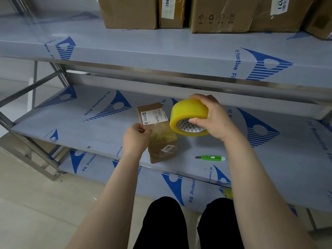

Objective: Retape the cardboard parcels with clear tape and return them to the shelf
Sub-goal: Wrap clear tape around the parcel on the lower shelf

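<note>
You are holding the tape roll (188, 114) up in your right hand (213, 117), just above and to the right of the small cardboard parcel (161, 148). Your thumb is hooking into the core and your fingers (201, 98) are curling over the far rim. Your left hand (136, 139) is hovering at the parcel's left edge, its fingers pinching what looks like the free end of a strip of clear tape (159, 130) that is stretching across to the roll.

The parcel is lying on the middle shelf (89, 128), near its front edge, label side up. A green utility knife (211, 157) is lying to its right, apart from it. Larger cardboard boxes (129, 13) are standing on the upper shelf (179, 49).

The parcel is probably light and fairly stiff, though its walls are looking slightly crumpled and already glossy with tape, so it may be sliding on the filmed shelf when you pull. Be pressing it down from the top, and when lifting it, be taking it by the two long sides. The strip is thin and clingy; keeping it taut is stopping it from folding onto itself.
</note>
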